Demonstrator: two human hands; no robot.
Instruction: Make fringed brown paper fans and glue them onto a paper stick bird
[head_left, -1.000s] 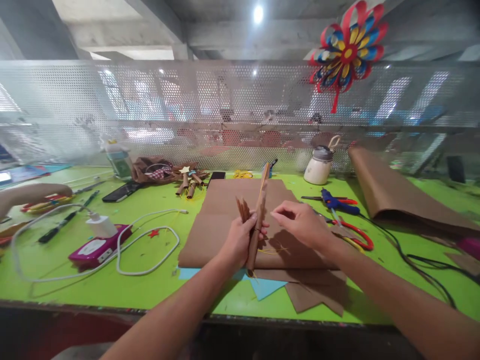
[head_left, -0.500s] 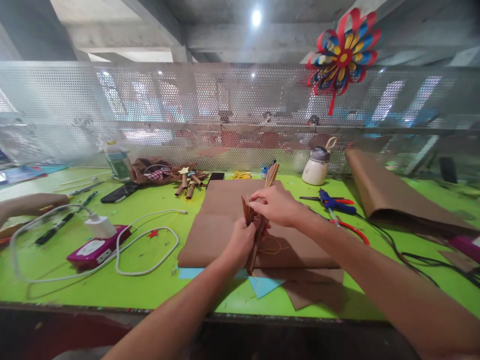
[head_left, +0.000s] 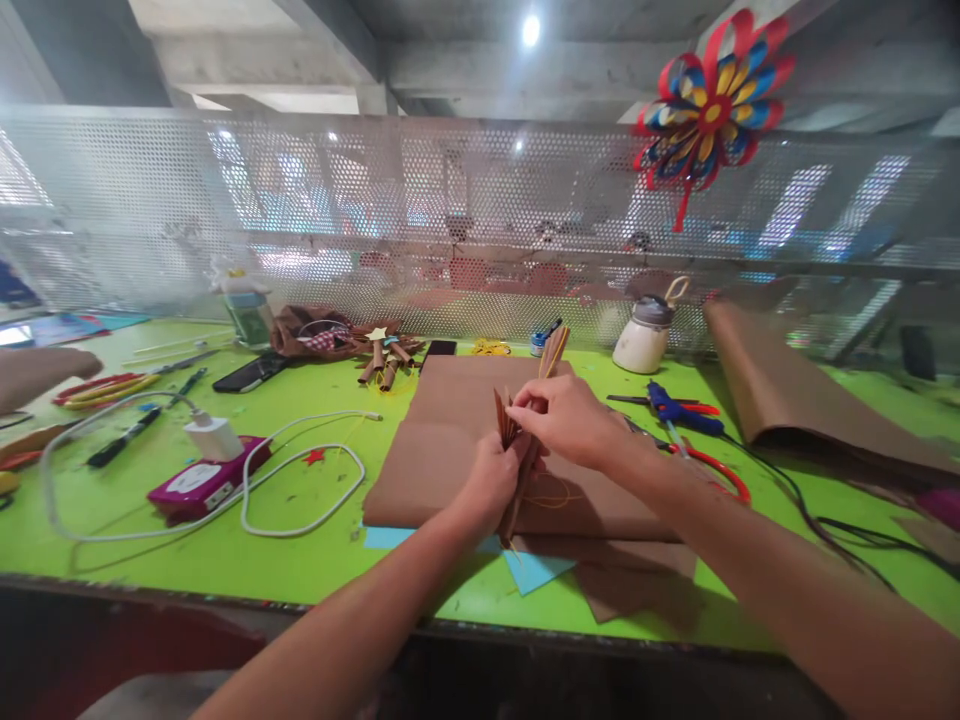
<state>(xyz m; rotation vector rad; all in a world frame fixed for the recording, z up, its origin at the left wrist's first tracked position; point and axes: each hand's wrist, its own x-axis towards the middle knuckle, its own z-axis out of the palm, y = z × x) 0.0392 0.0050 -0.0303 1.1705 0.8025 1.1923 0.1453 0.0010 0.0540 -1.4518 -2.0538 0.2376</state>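
Pleated brown paper (head_left: 508, 424) is clasped in the left hand (head_left: 491, 487), above a folded brown sheet (head_left: 442, 445). Its fanned edge rises just above that hand's thumb; there the right hand (head_left: 564, 418) has thumb and forefinger drawn together, though what they pinch, if anything, cannot be told. A loop of yellow thread (head_left: 556, 499) lies on the sheet. Beyond, on the green worktop (head_left: 300, 565), stand a small blue jar (head_left: 538, 344), a white bottle (head_left: 641, 342) with a grey lid, and, farther left, a partly green container (head_left: 250, 315), contents indistinct.
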